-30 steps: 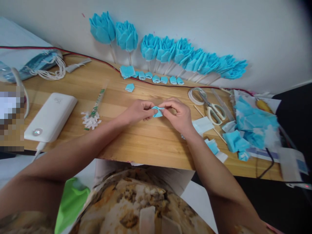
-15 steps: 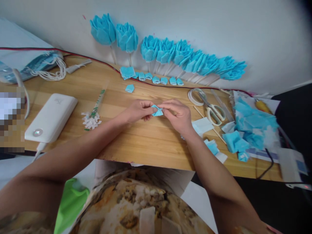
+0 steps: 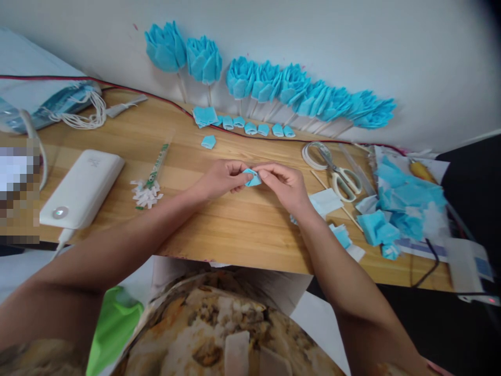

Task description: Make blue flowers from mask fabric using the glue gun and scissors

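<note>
A small folded blue paper piece (image 3: 252, 178) is pinched between both my hands just above the wooden table (image 3: 219, 230). My left hand (image 3: 221, 178) grips its left side with curled fingers. My right hand (image 3: 287, 185) pinches its right side with thumb and forefinger. Behind them, a loose folded blue piece (image 3: 208, 141) lies on the table, and a row of several similar folded pieces (image 3: 250, 127) lies further back. Blue paper flowers on sticks (image 3: 270, 81) lean against the white wall.
Scissors (image 3: 342, 175) and a tape roll (image 3: 313, 154) lie to the right, beside a heap of blue paper (image 3: 403, 201) and white squares (image 3: 326, 201). On the left are a white power bank (image 3: 82, 188), white scraps (image 3: 146, 194), and face masks (image 3: 58, 107).
The blue piece has been folded tighter between my fingertips and my right hand's fingers have shifted slightly lower. Both hands stay in the same place.
</note>
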Tool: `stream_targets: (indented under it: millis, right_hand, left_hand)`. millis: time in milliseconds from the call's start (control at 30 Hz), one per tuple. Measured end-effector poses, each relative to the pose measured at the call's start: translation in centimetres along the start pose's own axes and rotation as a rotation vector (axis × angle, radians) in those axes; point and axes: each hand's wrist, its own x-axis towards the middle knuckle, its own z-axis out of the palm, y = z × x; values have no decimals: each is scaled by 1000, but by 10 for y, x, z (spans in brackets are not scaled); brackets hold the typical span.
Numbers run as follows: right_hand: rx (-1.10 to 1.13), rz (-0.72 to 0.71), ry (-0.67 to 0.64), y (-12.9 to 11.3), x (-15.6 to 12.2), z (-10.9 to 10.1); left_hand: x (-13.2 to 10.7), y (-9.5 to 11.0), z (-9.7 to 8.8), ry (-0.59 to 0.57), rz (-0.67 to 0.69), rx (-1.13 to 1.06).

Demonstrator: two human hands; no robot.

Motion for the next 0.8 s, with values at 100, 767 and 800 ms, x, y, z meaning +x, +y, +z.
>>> stream_targets:
  millis: [100, 767, 800]
  right_hand:
    - [43, 24, 5, 4, 0, 2]
    - [94, 84, -18, 7, 3, 4]
    - [92, 85, -22, 7, 3, 5]
  left_hand:
    - [0, -2, 0, -3, 16, 13]
    - [3, -11, -4, -51, 92, 94]
    - [3, -11, -4, -44, 90, 100]
